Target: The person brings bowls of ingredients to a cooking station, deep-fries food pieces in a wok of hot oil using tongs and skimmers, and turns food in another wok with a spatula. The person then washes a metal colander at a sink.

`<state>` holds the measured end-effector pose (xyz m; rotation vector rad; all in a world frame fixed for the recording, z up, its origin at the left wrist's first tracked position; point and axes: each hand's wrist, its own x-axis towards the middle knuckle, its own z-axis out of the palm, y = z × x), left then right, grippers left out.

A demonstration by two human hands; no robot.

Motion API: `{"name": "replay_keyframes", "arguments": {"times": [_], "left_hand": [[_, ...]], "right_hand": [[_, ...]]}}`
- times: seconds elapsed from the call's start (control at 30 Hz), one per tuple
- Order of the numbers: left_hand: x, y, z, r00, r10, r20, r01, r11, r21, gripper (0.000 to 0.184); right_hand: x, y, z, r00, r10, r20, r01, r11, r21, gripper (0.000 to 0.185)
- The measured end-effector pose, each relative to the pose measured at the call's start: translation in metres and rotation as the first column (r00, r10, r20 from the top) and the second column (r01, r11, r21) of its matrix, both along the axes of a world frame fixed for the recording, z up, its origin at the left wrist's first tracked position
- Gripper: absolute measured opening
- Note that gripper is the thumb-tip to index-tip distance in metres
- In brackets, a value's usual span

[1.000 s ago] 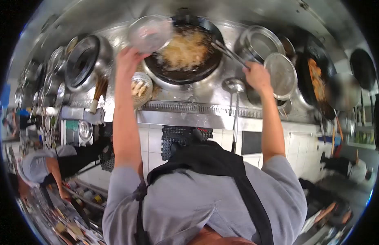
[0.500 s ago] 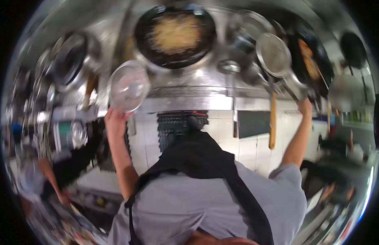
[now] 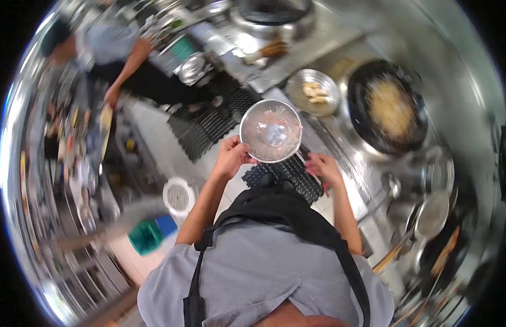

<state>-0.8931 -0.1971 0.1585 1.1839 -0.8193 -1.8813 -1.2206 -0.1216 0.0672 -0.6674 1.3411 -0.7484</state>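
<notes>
My left hand (image 3: 231, 156) grips the rim of a metal bowl (image 3: 272, 131), fingers closed on its lower left edge. The bowl is tilted toward me, and a thin, pinkish-white wet film shows inside. Just right of the bowl is my right hand (image 3: 325, 170), fingers apart and holding nothing that I can see. Farther right, a black wok (image 3: 367, 128) holds pale golden food (image 3: 393, 109) in bubbling oil. Between bowl and wok, a round metal dish (image 3: 299, 103) with several pale pieces (image 3: 315, 92) sits on the steel counter.
Strainers (image 3: 431, 215) and metal pots stand on the counter at the right, with a wooden handle (image 3: 392, 255) reaching toward me. Another person (image 3: 114, 54) works at the upper left. A green bin (image 3: 145, 237) is on the floor at left, and black mats (image 3: 209, 122) cover the floor ahead.
My view has turned left, away from the stove. The bowl in my left hand has come in front of me. My right hand has left the strainers at the right and come near the bowl.
</notes>
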Motion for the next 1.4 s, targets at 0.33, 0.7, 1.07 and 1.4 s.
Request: {"name": "replay_keyframes", "arguments": {"times": [0.33, 0.7, 1.07, 1.4], "left_hand": [[0.132, 0.182, -0.028, 0.769, 0.628, 0.122, -0.635, 0.772, 0.031, 0.031], [0.263, 0.362, -0.127, 0.336, 0.929, 0.153, -0.926, 0.296, 0.234, 0.026], [0.419, 0.499, -0.151, 0.115, 0.983, 0.143, -0.976, 0.085, 0.202, 0.01], [0.478, 0.577, -0.158, -0.123, 0.981, 0.15, -0.975, -0.148, 0.164, 0.02]], "right_hand": [[0.074, -0.149, -0.116, 0.745, -0.258, 0.615, 0.193, 0.966, 0.171, 0.028], [0.145, 0.016, 0.071, 0.865, 0.499, -0.045, -0.496, 0.865, 0.073, 0.035], [0.62, 0.044, 0.061, 0.141, 0.892, 0.43, -0.981, 0.185, -0.064, 0.042], [1.033, 0.11, 0.086, 0.373, 0.854, -0.364, -0.848, 0.155, -0.506, 0.024]]}}
